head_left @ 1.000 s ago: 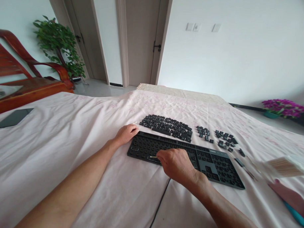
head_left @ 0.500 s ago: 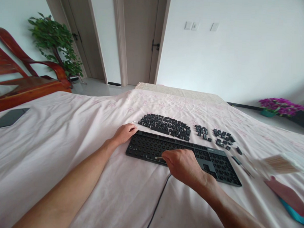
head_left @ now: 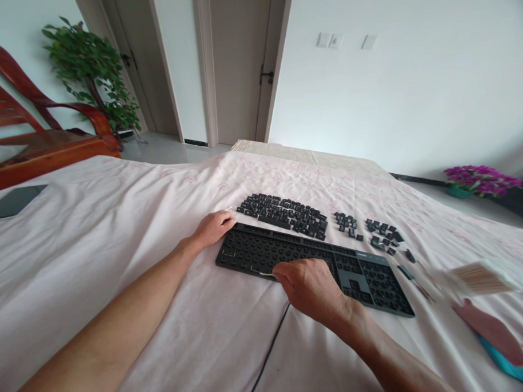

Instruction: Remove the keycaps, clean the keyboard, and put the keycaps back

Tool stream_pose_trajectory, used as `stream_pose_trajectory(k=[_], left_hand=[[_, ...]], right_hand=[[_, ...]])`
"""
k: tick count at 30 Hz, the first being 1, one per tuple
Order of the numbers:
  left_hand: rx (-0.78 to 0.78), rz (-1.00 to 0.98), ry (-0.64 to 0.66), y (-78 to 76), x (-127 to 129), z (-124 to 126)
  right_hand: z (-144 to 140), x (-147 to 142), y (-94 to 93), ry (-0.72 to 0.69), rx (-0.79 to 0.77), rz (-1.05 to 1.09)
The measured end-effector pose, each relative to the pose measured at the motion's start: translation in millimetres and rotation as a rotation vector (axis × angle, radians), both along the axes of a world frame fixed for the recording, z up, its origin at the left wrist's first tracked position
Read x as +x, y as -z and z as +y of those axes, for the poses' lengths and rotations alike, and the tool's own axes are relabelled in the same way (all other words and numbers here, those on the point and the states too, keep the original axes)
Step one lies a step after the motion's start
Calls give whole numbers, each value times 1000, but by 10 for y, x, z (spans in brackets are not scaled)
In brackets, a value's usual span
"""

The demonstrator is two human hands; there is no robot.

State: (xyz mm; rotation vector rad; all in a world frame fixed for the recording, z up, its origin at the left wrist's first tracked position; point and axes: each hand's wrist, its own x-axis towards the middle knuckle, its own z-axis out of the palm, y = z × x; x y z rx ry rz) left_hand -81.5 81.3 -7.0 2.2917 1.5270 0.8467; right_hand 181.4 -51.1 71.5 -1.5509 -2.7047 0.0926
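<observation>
A dark keyboard with its keycaps off lies at a slant on the cloth, bare switches showing. At its upper left corner, my left hand is closed on the edge, fingertips partly hidden. A thin white stick tip shows just beyond that hand; I cannot tell whether it is held. My right hand pinches a cotton swab, whose tip touches the keyboard's lower row, left of centre. Behind the keyboard lie many loose black keycaps, with smaller groups of keycaps to the right.
Right of the keyboard are a slim dark-handled tool, a clear pack of cotton swabs and a pink and blue item. A black cable runs toward me. A dark flat object rests at far left.
My right hand has shifted slightly left along the lower row with the cotton swab, and less of the swab shows. My left hand stays at the corner.
</observation>
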Motion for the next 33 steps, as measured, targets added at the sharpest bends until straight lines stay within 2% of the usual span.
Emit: stream_pose_trajectory(k=[6, 11, 21, 28, 33], left_hand=[[2, 3, 10, 8, -8, 0], [-2, 8, 11, 7, -6, 4], [-7, 10, 7, 14, -3, 6], [-18, 0, -7, 36, -9, 15], [-19, 4, 1, 24, -5, 5]], right_hand=[[-48, 43, 66, -5, 12, 72], [-43, 131, 40, 64, -5, 123], [-37, 393, 22, 165, -15, -3], [-37, 634, -76, 232, -9, -88], [-58, 670, -51, 255, -1, -57]])
